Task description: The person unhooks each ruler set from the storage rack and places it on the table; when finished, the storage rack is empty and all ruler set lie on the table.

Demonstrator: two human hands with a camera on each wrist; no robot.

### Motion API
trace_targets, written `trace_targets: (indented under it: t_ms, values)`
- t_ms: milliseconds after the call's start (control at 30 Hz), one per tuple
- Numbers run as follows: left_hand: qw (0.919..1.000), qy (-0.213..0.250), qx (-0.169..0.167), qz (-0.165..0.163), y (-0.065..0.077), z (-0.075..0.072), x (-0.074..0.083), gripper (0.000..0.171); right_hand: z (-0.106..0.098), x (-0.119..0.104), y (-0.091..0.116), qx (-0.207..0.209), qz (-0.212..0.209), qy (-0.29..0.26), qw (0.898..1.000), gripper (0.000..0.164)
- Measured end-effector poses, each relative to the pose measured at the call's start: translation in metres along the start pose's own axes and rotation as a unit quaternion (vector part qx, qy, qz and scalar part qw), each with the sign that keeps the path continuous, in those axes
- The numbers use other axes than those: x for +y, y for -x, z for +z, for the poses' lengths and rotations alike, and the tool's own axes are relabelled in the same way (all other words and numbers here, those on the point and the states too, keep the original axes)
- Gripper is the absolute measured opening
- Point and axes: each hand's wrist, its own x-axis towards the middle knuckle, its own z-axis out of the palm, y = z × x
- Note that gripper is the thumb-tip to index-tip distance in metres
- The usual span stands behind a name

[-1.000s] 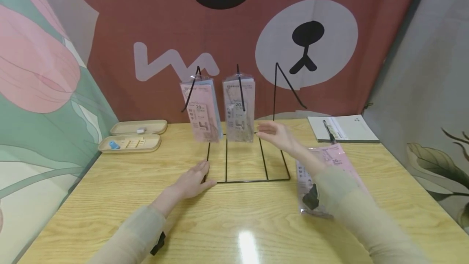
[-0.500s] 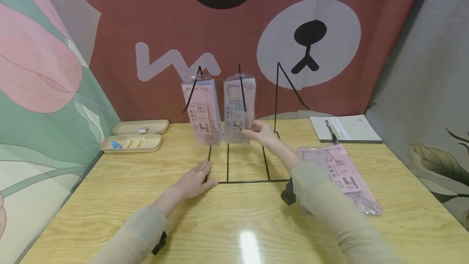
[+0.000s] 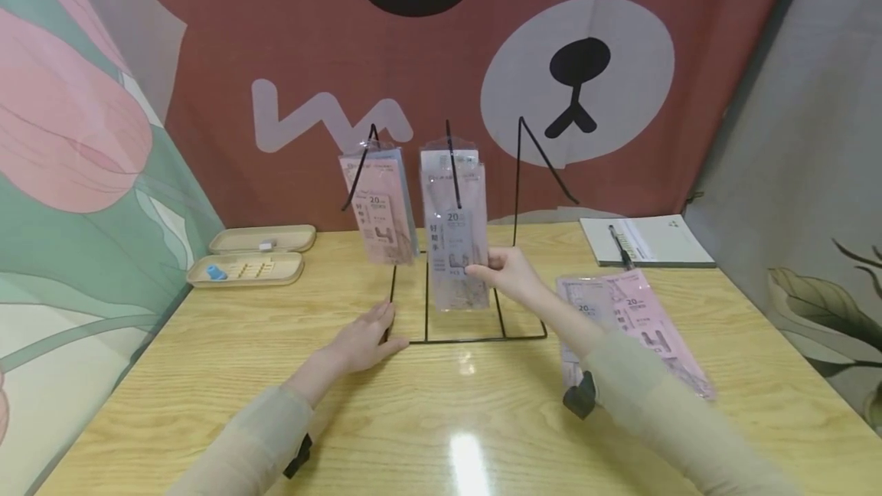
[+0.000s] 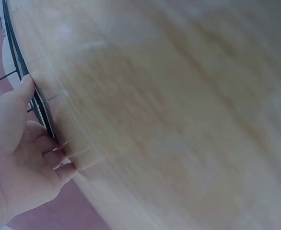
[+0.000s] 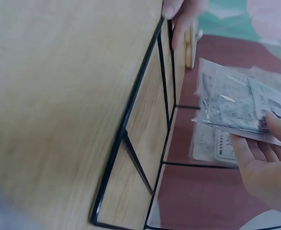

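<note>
In the head view my right hand (image 3: 515, 275) pinches the lower right edge of a clear-fronted, pinkish flat packet (image 3: 451, 247) marked 20 and 4. This packet is at the middle arm of a black wire display rack (image 3: 475, 341). A similar packet (image 3: 434, 159) hangs close behind it. In the right wrist view, the thumb lies on the packet's (image 5: 231, 103) face with the fingers beneath. My left hand (image 3: 361, 337) holds the rack's front left corner, its thumb over the bar and fingertips on the table in the left wrist view (image 4: 28, 158).
Pink and bluish packets (image 3: 379, 205) hang on the left arm; the right arm (image 3: 544, 155) holds nothing. Two more packets (image 3: 648, 320) lie on the table at right. Behind them are a notebook (image 3: 661, 239) and pen (image 3: 619, 245). An opened beige case (image 3: 200, 274) sits back left.
My right hand has reached left from beside the hanging packets, grasped the front middle one, and drawn it forward and down along the arm. My left hand stays at the rack corner.
</note>
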Motion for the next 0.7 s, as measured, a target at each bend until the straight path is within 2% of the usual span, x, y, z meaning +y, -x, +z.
trace_targets:
  t_ms: [200,300,467,700]
  values:
    - [1.0,-0.001,0.003,0.001,0.0,0.001,-0.003,0.074,-0.005,-0.007,0.042,-0.04,0.04,-0.002,0.998,0.028]
    - [1.0,0.0,0.003,-0.002,0.0,0.001,-0.004,0.074,-0.007,-0.009,0.06,-0.063,0.045,0.001,0.997,0.027]
    - [1.0,0.001,0.001,-0.005,0.0,0.002,-0.004,0.074,-0.012,-0.012,0.085,-0.097,0.026,-0.005,0.995,0.029]
    - [1.0,-0.002,0.005,-0.003,-0.002,0.005,-0.006,0.074,-0.026,-0.015,0.113,-0.1,0.002,-0.026,0.995,0.033]
